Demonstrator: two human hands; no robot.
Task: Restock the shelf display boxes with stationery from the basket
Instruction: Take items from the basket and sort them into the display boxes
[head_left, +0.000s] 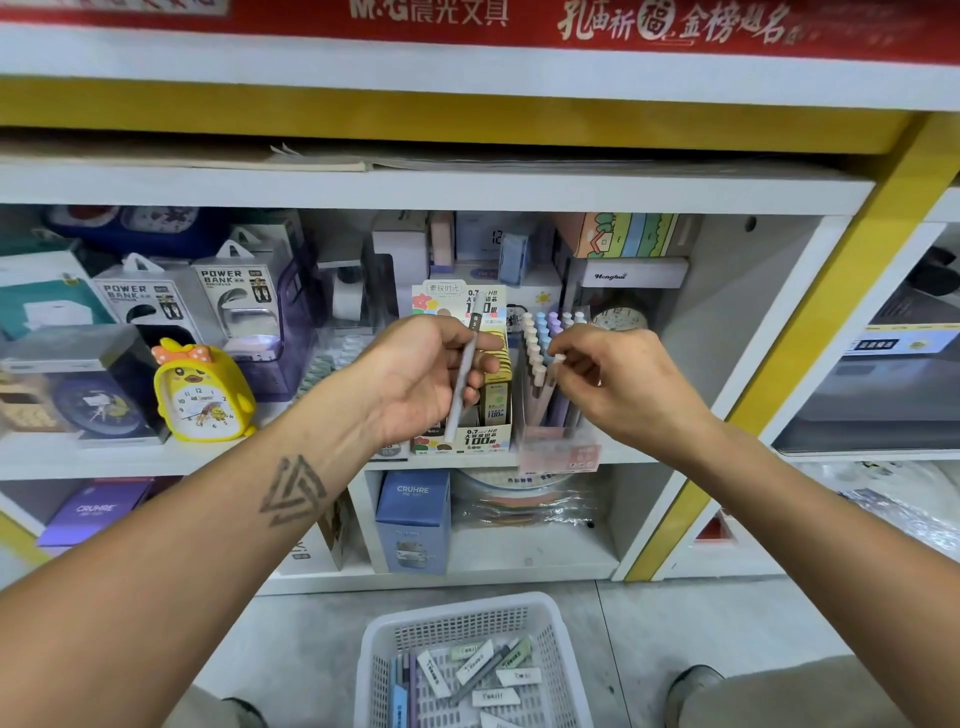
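Nearest me, on the floor between my feet, sat the white basket (563, 670), a few pens and small lead packs lying loose in its bottom. Higher up, my left hand (426, 379) had its fingers curled round a grey pen (461, 384), held nearly upright. My right hand (618, 384) pinched the white top of a pastel pen (557, 359) standing in the clear display box (558, 436). Just left of it stood the lead refill box (485, 410) on the shelf (104, 457).
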